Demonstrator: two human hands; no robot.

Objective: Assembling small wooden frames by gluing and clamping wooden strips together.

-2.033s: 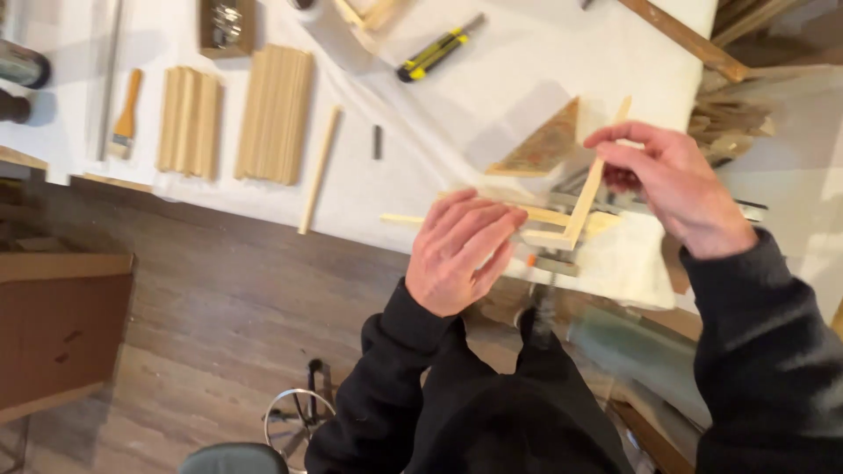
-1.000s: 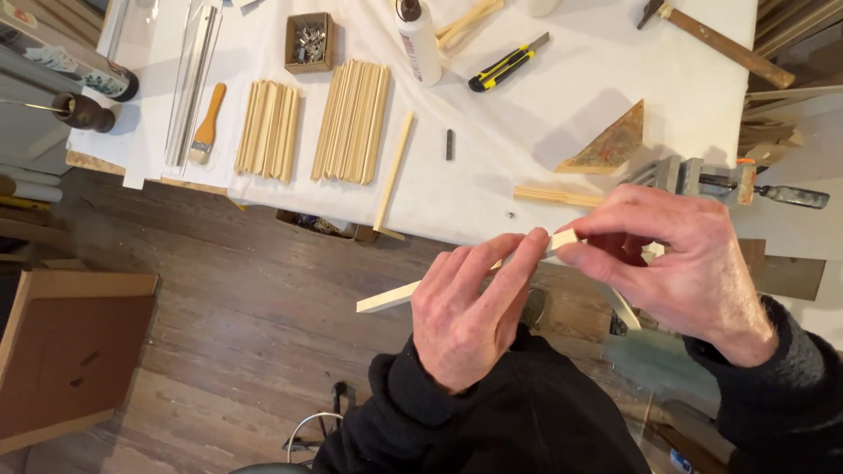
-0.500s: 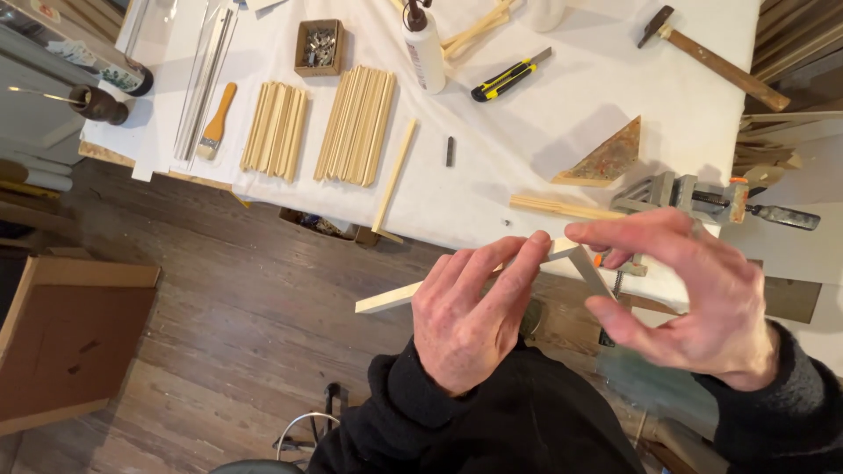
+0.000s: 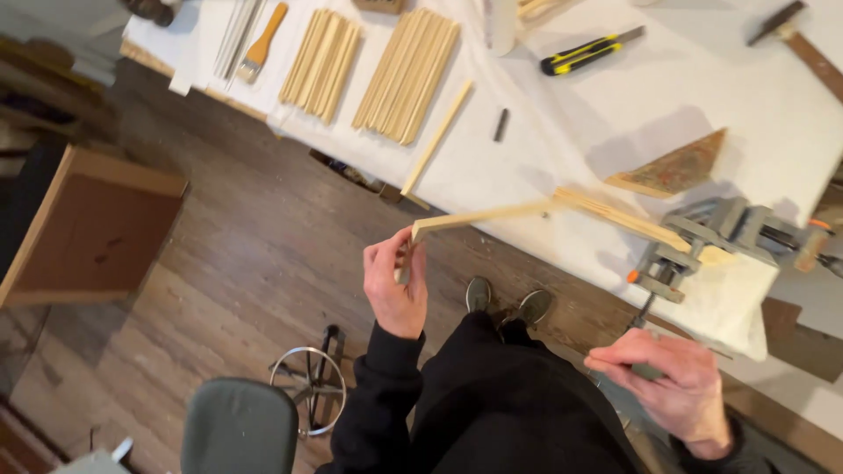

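My left hand pinches the near end of a thin wooden strip, held out over the floor in front of the table. This strip meets a second strip at an angle, and the second one runs into a grey metal clamp at the table's edge. My right hand is lower, below the table edge under the clamp. It is closed around a small grey handle that seems to belong to the clamp's screw.
On the white-covered table lie two stacks of wooden strips, a loose strip, a brush, a yellow-black utility knife, a triangular wood block and a hammer. A grey stool and a brown box stand on the floor.
My hands have moved apart. The right hand let go of the strips and dropped below the table edge. The left hand slid to the strip's near end, and the joined strips now reach the clamp.
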